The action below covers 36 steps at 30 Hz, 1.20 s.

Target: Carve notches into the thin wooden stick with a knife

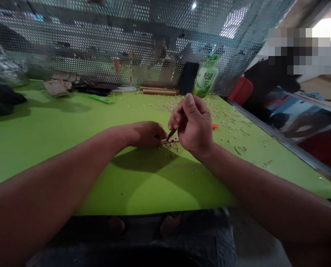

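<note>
Contact on the wooden stick [173,140]!
Our left hand [148,134] grips it under curled fingers; our right hand [193,124] clenches a small knife [171,135] against it.

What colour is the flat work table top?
The flat work table top is bright lime green, clearest in the head view.
</note>
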{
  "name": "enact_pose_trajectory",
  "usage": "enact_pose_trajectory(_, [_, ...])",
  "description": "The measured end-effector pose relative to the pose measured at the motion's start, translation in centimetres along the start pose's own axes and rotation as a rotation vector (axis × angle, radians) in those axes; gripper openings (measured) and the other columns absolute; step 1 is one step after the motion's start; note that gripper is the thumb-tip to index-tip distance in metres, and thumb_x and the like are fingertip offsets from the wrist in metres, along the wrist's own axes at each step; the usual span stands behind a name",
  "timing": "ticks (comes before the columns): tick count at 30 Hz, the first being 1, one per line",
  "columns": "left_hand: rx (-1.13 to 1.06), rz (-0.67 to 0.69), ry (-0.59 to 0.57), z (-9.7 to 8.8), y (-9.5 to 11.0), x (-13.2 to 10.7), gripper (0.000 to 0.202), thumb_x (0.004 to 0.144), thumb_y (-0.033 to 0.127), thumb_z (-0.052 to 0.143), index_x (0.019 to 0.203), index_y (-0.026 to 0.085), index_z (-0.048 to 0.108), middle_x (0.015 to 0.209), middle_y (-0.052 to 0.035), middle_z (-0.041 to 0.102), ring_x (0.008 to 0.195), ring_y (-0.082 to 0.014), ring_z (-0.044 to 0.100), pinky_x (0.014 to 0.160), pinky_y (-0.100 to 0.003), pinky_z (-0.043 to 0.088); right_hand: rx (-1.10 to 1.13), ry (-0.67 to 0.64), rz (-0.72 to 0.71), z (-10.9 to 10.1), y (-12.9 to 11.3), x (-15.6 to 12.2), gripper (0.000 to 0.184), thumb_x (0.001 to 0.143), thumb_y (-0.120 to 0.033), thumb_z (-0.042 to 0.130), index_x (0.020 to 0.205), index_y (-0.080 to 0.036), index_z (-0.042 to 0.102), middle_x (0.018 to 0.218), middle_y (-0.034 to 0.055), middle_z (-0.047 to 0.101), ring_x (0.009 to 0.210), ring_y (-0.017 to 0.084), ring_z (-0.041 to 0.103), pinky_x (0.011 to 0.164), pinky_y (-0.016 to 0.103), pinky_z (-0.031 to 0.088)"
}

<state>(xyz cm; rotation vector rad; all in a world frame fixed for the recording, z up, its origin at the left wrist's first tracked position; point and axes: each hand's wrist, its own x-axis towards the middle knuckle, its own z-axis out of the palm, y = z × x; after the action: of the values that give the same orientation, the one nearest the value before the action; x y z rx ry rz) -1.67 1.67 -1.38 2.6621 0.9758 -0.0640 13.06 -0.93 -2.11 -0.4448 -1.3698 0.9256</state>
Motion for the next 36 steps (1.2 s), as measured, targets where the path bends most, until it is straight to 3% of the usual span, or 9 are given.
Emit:
enact_pose_trajectory(10, [0.002,0.018,0.014,0.14,-0.06,-0.01,0.017,0.077,0.024,0.05,0.075,0.018,0.066,0.07,-0.0013,0.062,0.062,-0.0124,0.048,0.061,-0.027,0.031,-0.006,-0.001,-0.039,-0.03,0.13,-0.01,0.032,0.09,-0.051,0.057,0.072,-0.025,0.051,0.055,-0.0069,0.037,0.045,0.009,0.042,0.044,0.024,0.044])
enact_pose_trajectory(24, [-0.004,0.045,0.048,0.18,0.14,-0.16,0.014,0.077,0.021,0.05,0.066,0.017,0.059,0.064,0.0002,0.055,0.06,-0.0112,0.043,0.06,-0.027,0.03,-0.036,-0.034,-0.033,0.13,-0.35,-0.3,0.034,0.091,-0.05,0.057,0.071,-0.024,0.049,0.054,-0.0069,0.038,0.046,0.009,0.042,0.046,0.024,0.045])
enact_pose_trajectory(36, [-0.039,0.056,0.057,0.38,-0.19,-0.18,0.014,0.077,0.021,0.05,0.069,0.017,0.061,0.065,-0.0002,0.057,0.06,-0.0113,0.044,0.063,-0.027,0.032,-0.041,-0.031,-0.07,0.29,-0.17,-0.71,0.034,0.091,-0.05,0.057,0.07,-0.024,0.049,0.058,-0.006,0.039,0.05,0.009,0.043,0.05,0.025,0.047])
